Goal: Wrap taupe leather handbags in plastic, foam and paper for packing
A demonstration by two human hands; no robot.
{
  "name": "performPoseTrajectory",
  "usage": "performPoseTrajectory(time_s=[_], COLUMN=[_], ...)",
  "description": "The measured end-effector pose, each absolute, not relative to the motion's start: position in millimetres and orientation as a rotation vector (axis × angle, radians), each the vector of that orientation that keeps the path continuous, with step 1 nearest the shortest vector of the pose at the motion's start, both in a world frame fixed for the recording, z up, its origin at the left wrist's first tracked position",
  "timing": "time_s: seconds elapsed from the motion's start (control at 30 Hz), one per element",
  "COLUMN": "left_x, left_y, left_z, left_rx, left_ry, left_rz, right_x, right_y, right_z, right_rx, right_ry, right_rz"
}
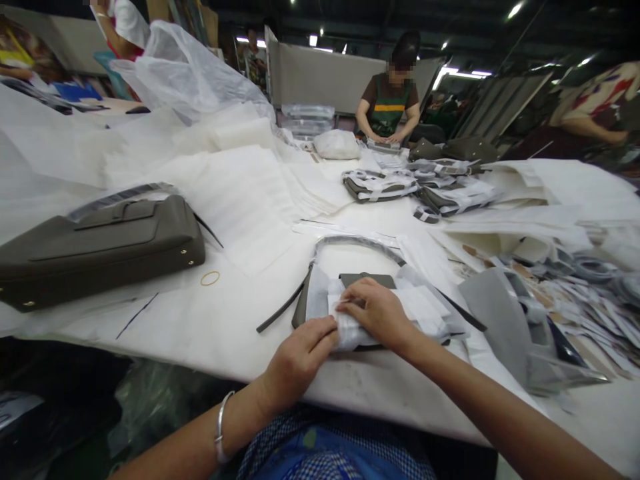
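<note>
Bag (346, 280), dark olive, on white table (235, 320), just behind the near edge and under both hands. Covered over much of the front with white paper (425, 303) and thin whitish film (317, 300), with dark flap (383, 277) showing at the top. Behind it, arched handle (360, 241), wrapped in clear plastic. Dark strap ends (283, 310) reaching out at both sides. Standing or lying back: cannot tell.

At the near left part of the paper, left hand (303, 353), with silver bangle (220, 427) on the wrist; fingers bent and side by side, tips partly hidden, so cannot tell whether clamped on anything. On the paper itself, right hand (377, 310), thumb and index fingertip brought together, pinching the paper.

To the left, yellow rubber band (210, 278) and, beside it, larger bag (125, 247) of similar dark colour, cut off by the left edge. To the right, grey plastic (500, 320) beside a heap of strips (595, 313); any print there too small to read.

Farther, white sheets (240, 200) and, to the right, partly wrapped bags (380, 183), overlapping, so hard to count. Behind these, co-worker (387, 100) with arms toward wrapped item (384, 145). At both far sides, other people (600, 100), cut off or partly hidden.
</note>
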State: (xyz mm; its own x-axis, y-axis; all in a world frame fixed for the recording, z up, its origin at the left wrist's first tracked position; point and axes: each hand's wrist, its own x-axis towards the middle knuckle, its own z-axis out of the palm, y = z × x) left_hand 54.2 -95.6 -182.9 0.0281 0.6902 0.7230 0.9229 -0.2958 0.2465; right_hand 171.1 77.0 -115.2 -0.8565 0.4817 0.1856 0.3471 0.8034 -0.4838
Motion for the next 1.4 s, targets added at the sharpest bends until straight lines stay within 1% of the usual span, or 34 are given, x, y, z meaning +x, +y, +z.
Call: performPoseTrajectory(time_s=[0.13, 0.23, 0.33, 0.47, 0.67, 0.73, 0.83, 0.9, 0.97, 1.0, 1.03, 1.13, 1.3, 1.4], left_x=[55, 56, 59, 63, 62, 58, 51, 49, 48, 48, 49, 49, 48, 47], left_y=[-96, -96, -95, -91, -92, -93, -92, -91, -91, -91, -91, -90, -89, -89], left_z=[-177, -175, -173, -168, -168, -171, -177, -180, -181, -181, -181, -181, -183, -185], left_rx=[-1.971, -1.967, -1.963, -1.981, -1.985, -1.967, -1.951, -1.946, -1.933, -1.922, -1.911, -1.888, -1.884, -1.878], left_ry=[-1.727, -1.727, -1.744, -1.739, -1.675, -1.629, -1.587, -1.566, -1.553, -1.55, -1.551, -1.551, -1.529, -1.507], left_rz=[-1.18, -1.107, -1.025, -0.897, -0.762, -0.706, -0.664, -0.657, -0.655, -0.657, -0.66, -0.68, -0.678, -0.669], right_x=[162, 154, 148, 142, 151, 173, 236, 293, 349, 374, 394, 427, 425, 421], right_y=[82, 88, 96, 103, 94, 98, 113, 126, 142, 150, 158, 178, 197, 201], right_z=[-112, -110, -110, -113, -110, -105, -92, -80, -68, -63, -59, -56, -60, -57], right_rx=[-0.644, -0.637, -0.632, -0.609, -0.639, -0.625, -0.69, -0.91, -1.265, -1.477, -1.579, -1.763, -1.811, -1.739], right_ry=[-2.817, -2.891, -2.921, -2.891, -2.763, -2.653, -2.378, -2.223, -2.091, -2.01, -1.967, -1.895, -1.774, -1.728], right_rz=[0.601, 0.595, 0.678, 0.784, 0.726, 0.719, 0.697, 0.603, 0.521, 0.548, 0.571, 0.769, 1.203, 1.293])
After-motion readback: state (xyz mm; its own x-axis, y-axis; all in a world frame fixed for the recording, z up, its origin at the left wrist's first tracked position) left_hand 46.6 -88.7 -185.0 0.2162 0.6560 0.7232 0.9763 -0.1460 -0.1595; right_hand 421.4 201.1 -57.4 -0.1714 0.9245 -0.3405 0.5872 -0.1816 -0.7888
